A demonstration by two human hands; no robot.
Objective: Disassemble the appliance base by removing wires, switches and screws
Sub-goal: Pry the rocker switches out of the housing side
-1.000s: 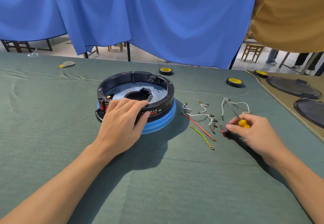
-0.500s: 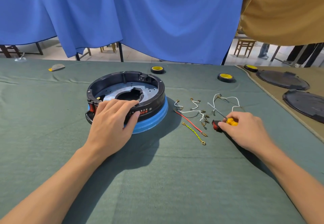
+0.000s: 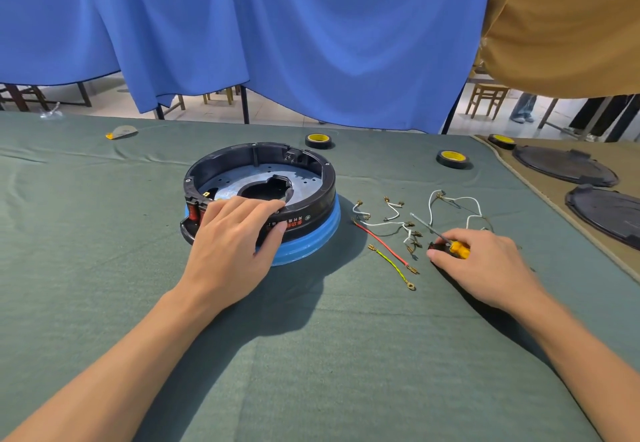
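2 hands over green cloth (image 3: 311,355): left on base, right on screwdriver.
Left hand (image 3: 228,247) clamps the near rim of the base (image 3: 298,178), fingers curled over the top, thumb on the outer wall; base sits left of centre on a blue ring (image 3: 311,247). Right hand (image 3: 485,265) is closed round a yellow screwdriver (image 3: 459,249), shaft pointing up-left. Between the hands lie loose wires (image 3: 381,242): red, yellow-green, several white. Beyond, 3 tape rolls (image 3: 452,158); 2 dark lids (image 3: 564,164) far right; blue curtain (image 3: 311,43) behind.
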